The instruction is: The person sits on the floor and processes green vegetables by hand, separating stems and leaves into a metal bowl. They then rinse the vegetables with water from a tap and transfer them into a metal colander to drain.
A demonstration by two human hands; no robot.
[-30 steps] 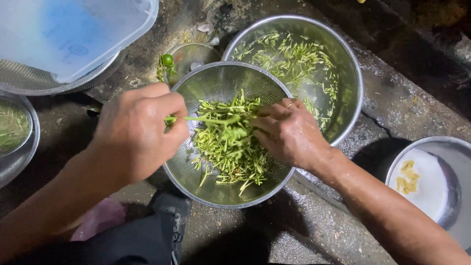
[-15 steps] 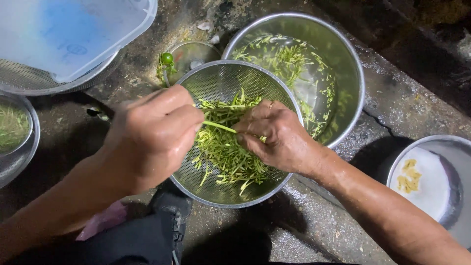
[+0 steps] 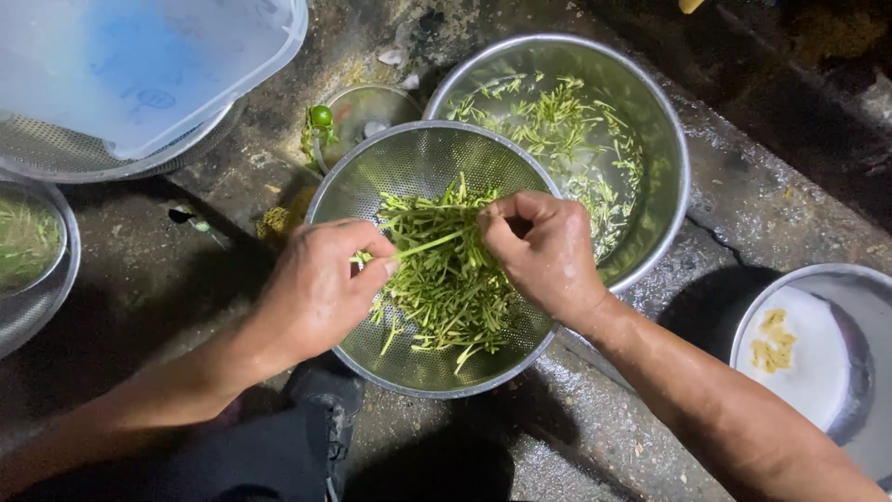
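A steel colander (image 3: 418, 158) sits in front of me with a heap of cut green stems (image 3: 451, 293) in it. Over the heap, my left hand (image 3: 321, 288) and my right hand (image 3: 539, 251) pinch the two ends of one long green stem (image 3: 429, 244), which stretches between them. Behind the colander stands a large steel bowl (image 3: 664, 139) of water with more green stem pieces (image 3: 557, 121) floating in it.
A clear plastic tub (image 3: 139, 65) rests on a perforated tray at the top left. A steel bowl (image 3: 37, 279) with greens is at the left edge. A small bowl (image 3: 367, 107) with a green lime lies behind the colander. A bowl (image 3: 818, 344) with yellow bits is at the right.
My left hand has dropped lower and turned, now pinching the stem's left end. My right hand has lifted slightly and holds the other end; the stem is stretched out between them.
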